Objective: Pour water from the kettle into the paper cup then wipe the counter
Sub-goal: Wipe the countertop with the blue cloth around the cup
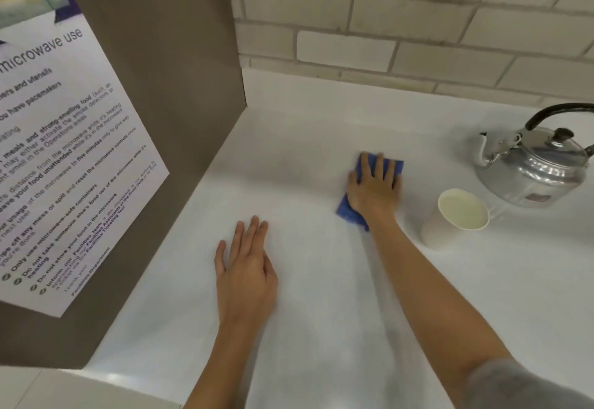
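Observation:
My right hand (pixel 374 188) lies flat, fingers spread, pressing a blue cloth (pixel 348 210) onto the white counter (pixel 305 328). My left hand (pixel 246 267) rests palm down on the counter to the left and nearer to me, holding nothing. A white paper cup (pixel 450 225) stands upright just right of my right wrist, with pale liquid inside. Behind the cup sits a shiny metal kettle (pixel 533 172) with a black handle, its spout pointing left.
A grey-brown cabinet side (pixel 167 103) walls off the counter on the left and carries a printed microwave-use notice (pixel 64 157). A pale brick-tiled wall (pixel 385 22) runs along the back of the counter.

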`<state>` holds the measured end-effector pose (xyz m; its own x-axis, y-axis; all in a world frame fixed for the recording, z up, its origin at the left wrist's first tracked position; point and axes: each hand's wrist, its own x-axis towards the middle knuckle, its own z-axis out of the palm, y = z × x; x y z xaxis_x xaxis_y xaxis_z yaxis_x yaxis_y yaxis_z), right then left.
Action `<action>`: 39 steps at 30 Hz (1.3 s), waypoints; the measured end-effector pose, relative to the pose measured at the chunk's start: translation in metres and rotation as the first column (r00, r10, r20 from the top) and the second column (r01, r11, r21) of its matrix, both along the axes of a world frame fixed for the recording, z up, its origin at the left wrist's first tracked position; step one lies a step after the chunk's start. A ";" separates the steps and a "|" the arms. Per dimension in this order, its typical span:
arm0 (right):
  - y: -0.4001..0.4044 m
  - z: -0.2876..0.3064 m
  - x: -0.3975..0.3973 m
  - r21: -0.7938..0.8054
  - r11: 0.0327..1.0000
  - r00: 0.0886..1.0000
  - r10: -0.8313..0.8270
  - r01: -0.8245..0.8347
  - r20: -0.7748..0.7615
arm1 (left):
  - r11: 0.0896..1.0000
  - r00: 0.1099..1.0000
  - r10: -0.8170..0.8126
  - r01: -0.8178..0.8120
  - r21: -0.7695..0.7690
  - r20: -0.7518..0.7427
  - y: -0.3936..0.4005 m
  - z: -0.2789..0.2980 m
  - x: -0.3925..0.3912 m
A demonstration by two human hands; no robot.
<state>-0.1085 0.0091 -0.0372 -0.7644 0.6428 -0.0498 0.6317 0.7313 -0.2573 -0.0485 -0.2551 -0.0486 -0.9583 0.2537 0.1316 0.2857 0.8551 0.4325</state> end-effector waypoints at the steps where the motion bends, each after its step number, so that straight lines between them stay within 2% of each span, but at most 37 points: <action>1: -0.001 0.001 -0.014 -0.020 1.000 1.000 -0.006 0.006 0.018 | 1.000 1.000 0.006 -0.006 -0.004 -0.002 0.001 0.001 0.000; 6: -0.060 0.003 -0.028 0.013 0.971 0.971 0.237 -0.237 0.014 | 0.999 1.000 -0.004 0.005 -0.050 0.003 0.002 0.004 0.000; 11: -0.115 -0.014 0.105 0.061 0.858 0.849 0.513 -0.509 -0.124 | 0.996 1.000 -0.019 0.020 -0.089 0.010 -0.002 0.002 0.001; 14: -0.078 -0.016 0.133 0.089 0.910 0.908 0.411 -0.404 -0.083 | 0.995 0.999 -0.030 0.032 -0.091 0.022 -0.001 0.002 0.001; 18: -0.049 0.004 0.063 0.017 0.977 0.976 0.213 -0.214 0.039 | 0.995 1.000 -0.018 0.019 -0.100 0.014 0.002 0.002 0.001; 19: -0.056 0.008 0.051 0.008 0.974 0.973 0.226 -0.227 0.048 | 0.995 1.000 -0.017 0.018 -0.096 0.015 0.003 0.002 0.001; 21: -0.083 0.006 0.057 0.023 0.935 0.935 0.354 -0.354 0.006 | 0.995 1.000 -0.022 0.024 -0.093 0.018 0.003 0.003 0.001; 23: -0.110 -0.003 0.105 0.062 0.845 0.843 0.535 -0.531 -0.060 | 0.996 0.999 -0.022 0.024 -0.084 0.025 0.002 0.003 0.001; 25: -0.115 -0.010 0.166 0.069 0.772 0.762 0.635 -0.632 -0.124 | 0.996 0.999 -0.027 0.028 -0.080 0.021 0.000 0.002 0.000; 27: -0.085 -0.012 0.191 0.085 0.776 0.769 0.631 -0.625 -0.105 | 0.996 0.999 -0.032 0.033 -0.085 0.015 0.000 0.002 0.000; 28: -0.068 -0.012 0.187 0.105 0.808 0.806 0.588 -0.580 -0.075 | 0.996 0.999 -0.032 0.033 -0.088 0.012 0.001 0.001 0.000; 31: -0.049 0.001 0.133 0.060 0.930 0.932 0.362 -0.362 0.001 | 0.996 1.000 -0.019 0.019 -0.083 -0.001 0.005 0.002 0.001; 33: -0.075 0.006 0.103 0.022 0.944 0.944 0.329 -0.329 0.006 | 0.998 1.000 -0.007 0.006 -0.056 -0.018 0.011 0.004 0.000; 35: -0.117 0.002 0.113 0.015 0.901 0.900 0.433 -0.433 -0.045 | 1.000 1.000 -0.006 0.006 -0.019 -0.028 0.013 0.006 -0.002; 37: -0.149 -0.004 0.166 0.030 0.815 0.812 0.579 -0.578 -0.080 | 1.000 1.000 -0.018 0.019 0.015 -0.025 0.010 0.006 -0.003; 39: -0.151 -0.008 0.225 0.028 0.762 0.756 0.646 -0.647 -0.110 | 0.999 0.999 -0.039 0.040 0.036 -0.036 0.006 0.004 -0.001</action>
<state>0.1169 -0.1415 -0.0449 -0.9986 -0.0062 0.0526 -0.0220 0.9523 -0.3043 -0.0493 -0.2494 -0.0446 -0.9423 0.2855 0.1746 0.3343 0.8268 0.4525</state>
